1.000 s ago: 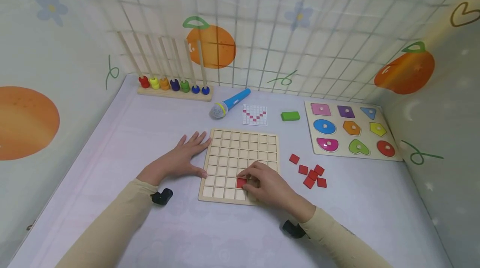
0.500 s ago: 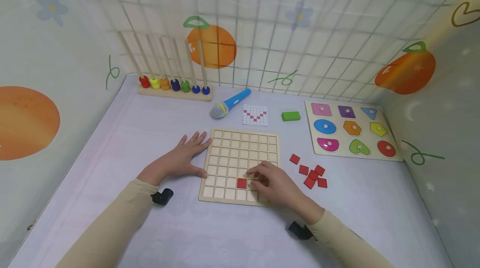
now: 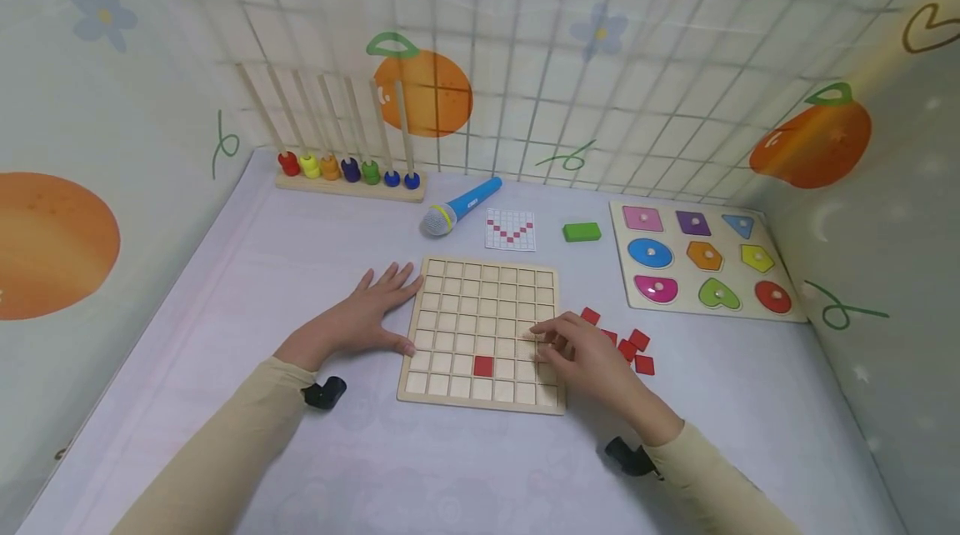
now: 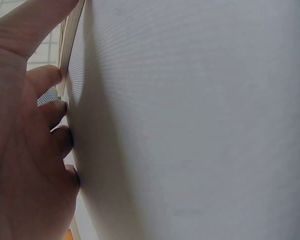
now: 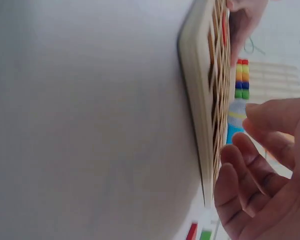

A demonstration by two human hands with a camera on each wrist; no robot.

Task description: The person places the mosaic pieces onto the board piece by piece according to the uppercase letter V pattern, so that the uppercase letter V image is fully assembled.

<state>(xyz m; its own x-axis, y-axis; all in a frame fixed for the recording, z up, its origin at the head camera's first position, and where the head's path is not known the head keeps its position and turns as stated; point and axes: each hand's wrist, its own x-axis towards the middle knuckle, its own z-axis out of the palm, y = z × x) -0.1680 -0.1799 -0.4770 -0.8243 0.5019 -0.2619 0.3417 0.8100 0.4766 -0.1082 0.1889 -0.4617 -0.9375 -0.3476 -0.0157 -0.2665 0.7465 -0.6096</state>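
Grid board (image 3: 486, 327) lies flat mid-table, one red tile (image 3: 483, 366) seated in a cell near its front edge. I read my right hand (image 3: 581, 352) over the board's right edge, fingers loosely curled, grip on nothing. My left hand (image 3: 360, 318) rests flat, fingers spread, thumb touching the board's left edge. Loose red tiles (image 3: 630, 347) lie just right of the right hand. Table (image 3: 300, 235) has a pale lilac cover; walls around carry orange, flower and heart prints.
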